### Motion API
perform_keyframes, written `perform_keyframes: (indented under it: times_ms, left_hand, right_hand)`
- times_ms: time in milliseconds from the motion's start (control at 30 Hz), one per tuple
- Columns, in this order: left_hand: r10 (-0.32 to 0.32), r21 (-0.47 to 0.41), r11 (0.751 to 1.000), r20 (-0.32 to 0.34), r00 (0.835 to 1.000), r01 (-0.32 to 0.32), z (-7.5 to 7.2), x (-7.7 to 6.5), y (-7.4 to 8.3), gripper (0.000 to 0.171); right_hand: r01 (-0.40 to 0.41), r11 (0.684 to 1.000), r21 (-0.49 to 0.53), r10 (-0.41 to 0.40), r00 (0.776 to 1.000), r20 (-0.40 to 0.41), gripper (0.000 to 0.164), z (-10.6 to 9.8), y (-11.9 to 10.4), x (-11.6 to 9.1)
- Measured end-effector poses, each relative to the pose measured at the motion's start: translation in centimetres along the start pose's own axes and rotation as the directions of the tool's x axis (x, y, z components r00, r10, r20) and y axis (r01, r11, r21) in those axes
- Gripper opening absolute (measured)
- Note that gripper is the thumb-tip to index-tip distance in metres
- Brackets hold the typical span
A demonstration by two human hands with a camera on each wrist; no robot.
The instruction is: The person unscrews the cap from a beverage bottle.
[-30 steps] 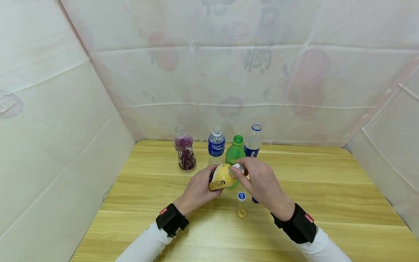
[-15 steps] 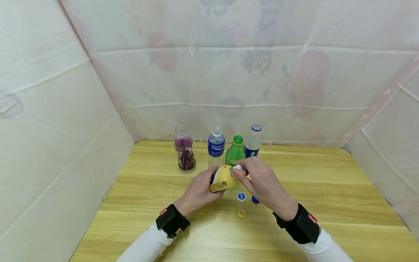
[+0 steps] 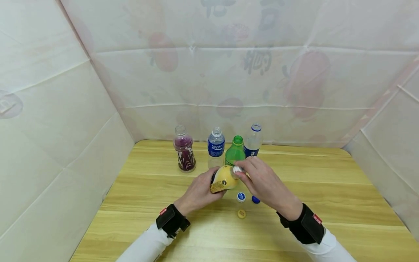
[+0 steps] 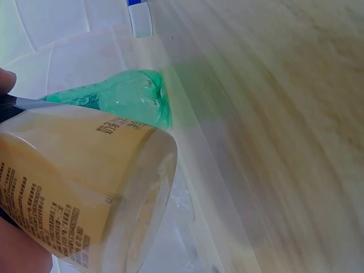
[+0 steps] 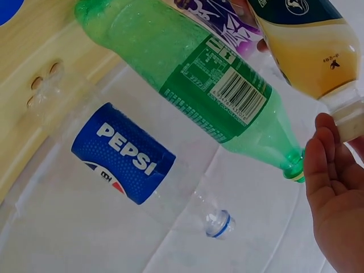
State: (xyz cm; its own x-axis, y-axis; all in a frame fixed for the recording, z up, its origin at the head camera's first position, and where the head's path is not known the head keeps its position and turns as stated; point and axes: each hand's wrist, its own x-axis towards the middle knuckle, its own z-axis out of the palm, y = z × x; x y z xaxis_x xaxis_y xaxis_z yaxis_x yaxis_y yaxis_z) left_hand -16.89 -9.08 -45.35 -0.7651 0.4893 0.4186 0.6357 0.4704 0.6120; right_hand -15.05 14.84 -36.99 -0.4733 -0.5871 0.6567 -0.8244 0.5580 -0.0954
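My left hand [image 3: 198, 191] grips a tilted bottle of yellow-orange drink [image 3: 224, 179], its neck pointing right. In the left wrist view this bottle [image 4: 96, 187] shows its printed label and its base, held above the table. The right hand [image 3: 263, 182] pinches the white cap [image 3: 238, 169] at the bottle's neck between thumb and fingers. From the right wrist, the cap [image 5: 350, 120] shows at the bottle's mouth with fingertips [image 5: 325, 122] against it. Just behind the hands stands a capless green bottle [image 3: 235, 151], its lower part hidden by them.
An uncapped purple-drink bottle [image 3: 184, 154], a Pocari Sweat bottle [image 3: 216, 147] and a Pepsi bottle [image 3: 252, 145] stand along the back of the wooden table [image 3: 147, 218]. A blue-and-white cap [image 3: 241, 197], a blue cap [image 3: 255, 199] and a yellow cap [image 3: 241, 214] lie nearer.
The right wrist has shifted slightly right and turned, and the white cap has turned with its fingers. The held bottle has moved a little right. More of the blue cap shows.
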Motion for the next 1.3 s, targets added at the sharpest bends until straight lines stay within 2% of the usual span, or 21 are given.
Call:
perform_keyframes:
  times_ms: [167, 300, 467, 700, 967, 1100, 1200, 1300]
  left_hand:
    - [-0.007, 0.018, 1.000, -0.002, 1.000, 0.007, -0.1, 0.0, 0.0, 0.075]
    - [-0.012, 0.037, 0.999, -0.003, 1.000, 0.012, -0.1, 0.0, -0.2, 0.075]
    - [-0.019, 0.045, 0.999, -0.002, 1.000, 0.020, -0.1, 0.0, -0.2, 0.075]
    - [-0.035, 0.041, 0.999, 0.018, 0.999, 0.034, -0.2, -0.1, -0.2, 0.075]
    - [-0.012, 0.068, 0.998, 0.019, 1.000, 0.010, -0.1, -0.1, -0.7, 0.075]
    - [-0.018, 0.074, 0.997, 0.029, 0.999, 0.016, -0.1, -0.1, -0.6, 0.076]
    - [-0.025, 0.079, 0.997, 0.032, 0.999, 0.023, -0.2, 0.0, -0.5, 0.076]
    - [-0.031, 0.090, 0.996, 0.035, 0.999, 0.028, -0.2, 0.0, -0.5, 0.077]
  right_hand:
    - [-0.008, 1.000, 0.023, 0.007, 0.999, 0.034, 0.044, -0.3, 0.1, -0.2]
    - [-0.017, 0.998, 0.058, 0.014, 0.998, 0.054, 0.024, -0.5, 0.2, -0.3]
    - [-0.016, 0.996, 0.087, 0.011, 0.998, 0.066, 0.039, -0.6, 0.2, -0.4]
    - [0.005, 0.994, 0.106, -0.013, 0.997, 0.071, 0.043, -0.6, 0.3, -0.6]
    - [0.016, 0.987, 0.163, -0.025, 0.998, 0.056, 0.054, -0.3, 0.5, -0.8]
    - [0.014, 0.983, 0.183, -0.023, 0.999, 0.048, 0.048, -0.3, 0.7, -1.0]
    - [0.000, 0.984, 0.180, -0.006, 0.999, 0.031, 0.043, -0.3, 0.7, -1.1]
    - [-0.043, 0.986, 0.161, 0.043, 0.999, 0.004, 0.057, -0.2, 0.7, -1.1]
